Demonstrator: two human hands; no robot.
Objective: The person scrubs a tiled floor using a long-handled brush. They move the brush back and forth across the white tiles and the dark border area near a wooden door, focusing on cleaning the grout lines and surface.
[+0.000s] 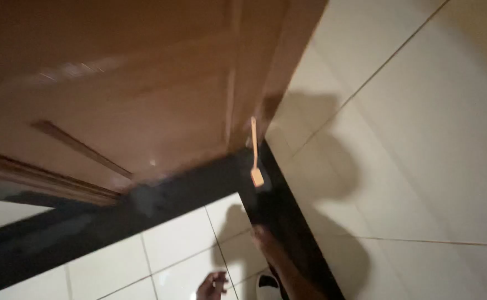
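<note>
An orange long-handled brush (255, 155) stands upright in the corner where the brown wooden door (116, 94) meets the cream tiled wall (421, 139), its small head down on the black base strip (188, 194). My right hand (263, 239) stretches up from the bottom edge, blurred, fingertips just below the brush and apart from it, holding nothing. My left hand (213, 286) hangs low over the floor tiles, fingers loosely spread and empty.
Cream floor tiles (171, 250) fill the lower left. A small white and black object (269, 286) lies beside my right forearm, too blurred to identify. Shadows of my arm and the brush fall on the wall.
</note>
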